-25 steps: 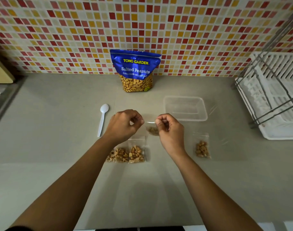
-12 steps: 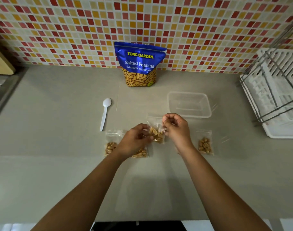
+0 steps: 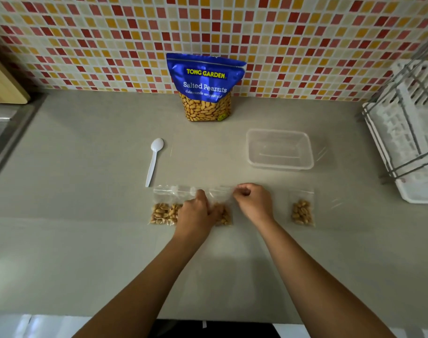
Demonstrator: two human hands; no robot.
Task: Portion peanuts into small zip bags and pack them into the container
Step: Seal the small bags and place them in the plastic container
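Findings at this moment: the middle bag (image 3: pixel 223 212), with its portion of peanuts, lies flat on the counter (image 3: pixel 86 191); half a second ago it was held up off the surface between both hands, and a second ago both hands were pinching along its zip strip.

The left hand (image 3: pixel 197 213) lies on top of the row of bags, fingers fairly straight and pointing away from the person, pressing down beside the peanuts of the middle bag; we cannot tell how much of another bag lies beneath it. The right hand (image 3: pixel 253 203) has its fingers curled and pinches the top right end of the middle bag's clear upper edge; before, it held that edge in the air.

The left bag (image 3: pixel 163 211) is just beside the left hand, its peanuts showing; the right bag (image 3: pixel 302 212) lies apart, to the right of the right hand; both sit as they did earlier. The container (image 3: pixel 280 166) stands open on the counter beyond the right hand, with no bag in it; the spoon (image 3: pixel 154 162) lies further left, bowl away from the person; the peanut pouch (image 3: pixel 205 87) stands upright against the tiled wall; none of these has shifted. A dish rack (image 3: pixel 390 123) occupies the right edge.
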